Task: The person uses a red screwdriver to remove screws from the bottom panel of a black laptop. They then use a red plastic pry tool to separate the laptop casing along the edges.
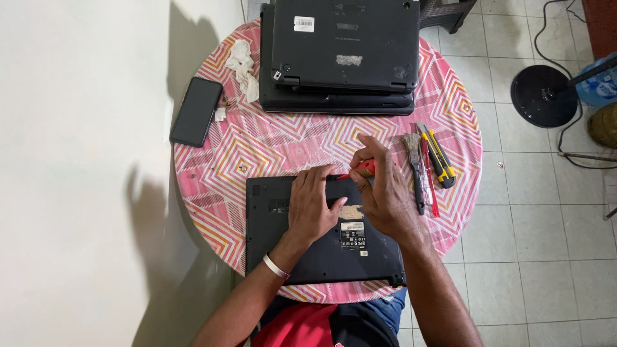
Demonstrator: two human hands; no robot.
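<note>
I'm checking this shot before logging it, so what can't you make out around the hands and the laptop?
Head view only:
- Tip of the red-handled tool: hidden behind the right hand.
- Laptop far edge: covered by the left hand.
- Screws on the tablecloth: too small to tell.

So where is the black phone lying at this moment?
In the head view, the black phone lies face up at the left edge of the round table, beside the crumpled tissue and left of the stacked laptops.

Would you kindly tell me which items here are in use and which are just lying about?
In use: upturned black laptop, left hand flat on it; red-handled tool in right hand.

Lying about: stacked laptops, smartphone, crumpled tissue, brush, yellow utility knife.
</note>
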